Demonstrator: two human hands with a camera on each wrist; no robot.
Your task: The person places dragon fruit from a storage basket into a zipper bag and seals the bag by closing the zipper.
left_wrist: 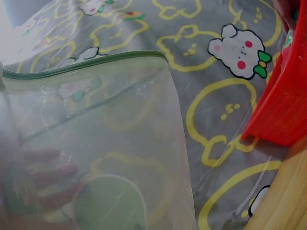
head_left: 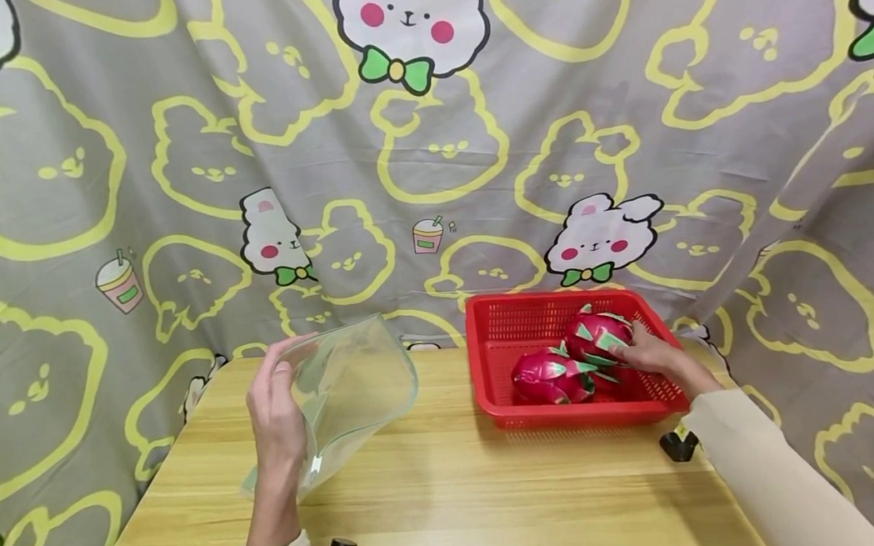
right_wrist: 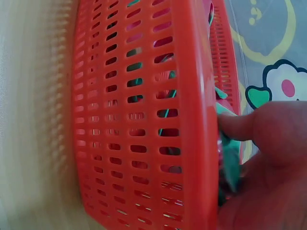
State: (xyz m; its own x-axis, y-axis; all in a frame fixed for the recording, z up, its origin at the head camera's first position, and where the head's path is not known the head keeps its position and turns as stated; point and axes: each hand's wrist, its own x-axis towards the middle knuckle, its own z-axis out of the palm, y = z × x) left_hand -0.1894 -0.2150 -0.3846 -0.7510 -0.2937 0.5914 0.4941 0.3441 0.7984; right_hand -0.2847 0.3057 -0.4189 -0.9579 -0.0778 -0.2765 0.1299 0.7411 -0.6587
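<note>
My left hand [head_left: 276,408] grips a clear plastic zip bag [head_left: 357,386] by its left side, over the left part of the table. In the left wrist view the bag [left_wrist: 129,129] spreads wide, with a green strip along its top edge and blurred fingers showing through the film. At the right, my right hand [head_left: 646,350] reaches into a red basket [head_left: 588,414] and grips the rear dragon fruit [head_left: 594,326]. Another dragon fruit [head_left: 544,375] lies beside it, nearer the front. From the right wrist, the thumb [right_wrist: 240,125] presses on green scales just past the basket rim.
A wooden table [head_left: 450,489] lies under everything. Behind it and at both sides hangs a grey curtain [head_left: 431,173] with cartoon prints. The slotted basket wall [right_wrist: 129,110] stands close by the right wrist.
</note>
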